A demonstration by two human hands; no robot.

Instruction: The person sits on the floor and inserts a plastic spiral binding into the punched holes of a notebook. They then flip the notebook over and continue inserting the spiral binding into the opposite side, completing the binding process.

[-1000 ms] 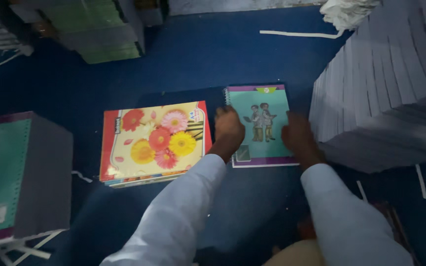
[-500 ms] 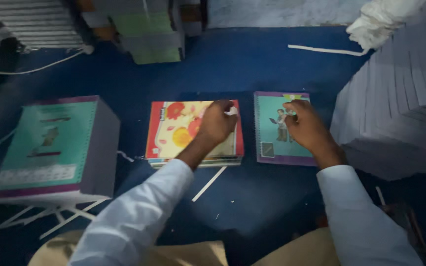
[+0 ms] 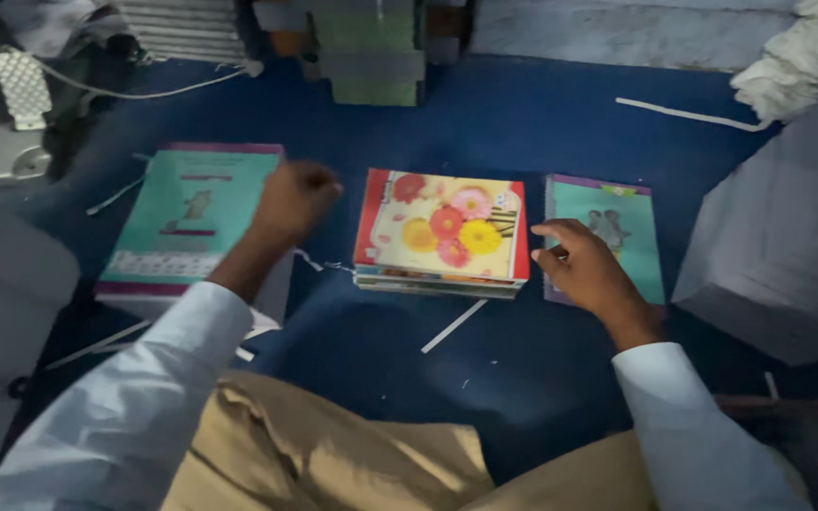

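the left hand [image 3: 291, 201] hovers curled and blurred at the right edge of the tall teal-covered stack [image 3: 191, 222] at nine o'clock, and whether it grips anything i cannot tell. the right hand [image 3: 584, 265] rests with fingers loosely spread, clamping nothing, on the thin teal booklet [image 3: 617, 227] at three o'clock. between them, at centre, lies the flower-covered stack [image 3: 442, 232] on the blue floor [image 3: 523, 123].

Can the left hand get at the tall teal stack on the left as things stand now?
Probably yes. The left hand is already at the right edge of the teal stack, and nothing lies on the stack's top. The right hand is over at the teal book.
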